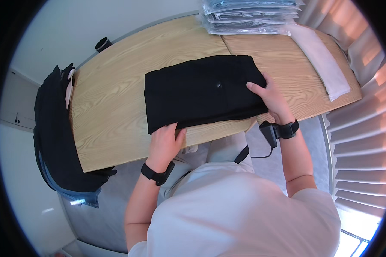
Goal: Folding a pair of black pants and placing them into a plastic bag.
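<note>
A folded black garment [193, 93] with a small round snap or button lies on the wooden table in front of me. My right hand [271, 94] grips its right edge, thumb on top and the other fingers hidden behind or beneath the cloth. At the near left corner, my left hand [165, 139] touches the lower edge. Its fingertips are partly hidden at the cloth and its thumb stands apart, so I cannot tell whether it grips.
Clear plastic bags of folded items [251, 19] are stacked at the back. A folded white cloth [321, 61] lies at the right. Dark garments [53, 128] hang over the table's left end. A black cylindrical object [103, 44] is by the back edge. A seam crosses the wooden table [115, 106].
</note>
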`<state>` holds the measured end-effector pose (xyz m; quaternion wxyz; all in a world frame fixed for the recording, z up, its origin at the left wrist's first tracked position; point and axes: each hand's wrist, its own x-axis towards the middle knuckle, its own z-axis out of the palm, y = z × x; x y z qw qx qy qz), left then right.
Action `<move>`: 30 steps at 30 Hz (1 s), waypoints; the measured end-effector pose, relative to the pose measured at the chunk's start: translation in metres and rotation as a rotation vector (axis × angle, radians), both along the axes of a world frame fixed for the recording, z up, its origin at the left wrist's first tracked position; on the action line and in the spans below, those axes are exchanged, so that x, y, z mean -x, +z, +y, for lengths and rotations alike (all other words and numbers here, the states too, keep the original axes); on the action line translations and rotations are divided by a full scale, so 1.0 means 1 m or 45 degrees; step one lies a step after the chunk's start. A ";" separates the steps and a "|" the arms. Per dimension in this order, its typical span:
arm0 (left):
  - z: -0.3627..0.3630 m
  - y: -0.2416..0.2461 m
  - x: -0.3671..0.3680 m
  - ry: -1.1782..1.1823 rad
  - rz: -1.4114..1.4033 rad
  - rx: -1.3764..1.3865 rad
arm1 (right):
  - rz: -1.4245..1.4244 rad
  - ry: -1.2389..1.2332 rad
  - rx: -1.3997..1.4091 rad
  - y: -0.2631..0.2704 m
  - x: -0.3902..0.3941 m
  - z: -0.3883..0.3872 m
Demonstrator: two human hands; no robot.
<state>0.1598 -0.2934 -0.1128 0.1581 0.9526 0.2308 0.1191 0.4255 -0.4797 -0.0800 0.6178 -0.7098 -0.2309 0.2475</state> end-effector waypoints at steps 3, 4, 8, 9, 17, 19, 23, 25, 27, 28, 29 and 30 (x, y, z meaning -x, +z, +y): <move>0.007 -0.010 0.003 -0.031 -0.171 0.057 | -0.045 0.001 0.021 0.000 0.000 0.002; 0.011 -0.012 0.004 -0.052 -0.232 0.097 | -0.043 0.004 0.023 0.002 0.002 0.004; 0.021 -0.019 0.007 -0.078 -0.260 0.175 | -0.076 -0.003 0.026 0.006 0.005 0.007; 0.021 -0.019 0.008 -0.076 -0.258 0.177 | -0.115 -0.017 0.040 0.006 0.005 0.008; 0.024 -0.008 0.008 -0.209 -0.258 0.230 | -0.082 0.027 0.006 0.000 -0.004 0.007; 0.027 -0.008 0.008 -0.186 -0.266 0.240 | -0.088 0.024 0.006 0.004 -0.003 0.010; 0.027 -0.014 0.005 -0.137 -0.392 0.252 | -0.083 0.070 0.077 0.005 -0.004 0.012; 0.024 -0.018 0.003 -0.090 -0.379 0.213 | -0.097 0.043 0.103 0.001 -0.008 0.011; 0.022 -0.019 0.001 -0.050 -0.366 0.177 | -0.079 0.052 0.093 0.000 -0.012 0.011; 0.022 -0.017 -0.001 -0.067 -0.379 0.129 | -0.079 0.046 0.098 0.001 -0.013 0.010; 0.021 -0.017 -0.002 -0.084 -0.392 0.080 | -0.039 0.047 0.058 0.003 -0.014 0.011; 0.023 -0.019 -0.002 -0.086 -0.392 0.081 | 0.000 0.053 0.016 0.007 -0.013 0.012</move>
